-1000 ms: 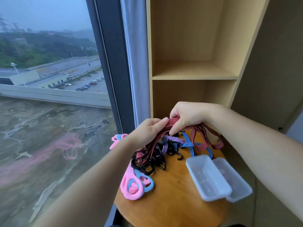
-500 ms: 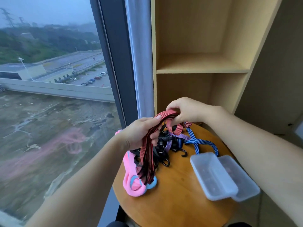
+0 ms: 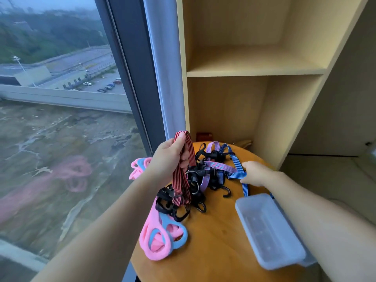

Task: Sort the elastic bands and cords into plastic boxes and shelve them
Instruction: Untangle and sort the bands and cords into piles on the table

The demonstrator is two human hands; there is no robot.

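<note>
I see one wooden shelf unit (image 3: 252, 66), two open bays, flat boards. One round wooden tabletop (image 3: 215, 237) below it. Two clear plastic boxes (image 3: 268, 231), rectangular, nested, long axis running near-right to far-left. Pink and blue elastic bands (image 3: 160, 239), smooth loops, at the tabletop's left edge; count unclear. Left hand (image 3: 168, 159) clenched on one red striped cord (image 3: 182, 174), folded, hanging vertically above the tangle. Right hand (image 3: 254, 174) pinching one blue striped cord (image 3: 237, 168). One purple cord (image 3: 215, 166) among black hooks (image 3: 195, 174).
</note>
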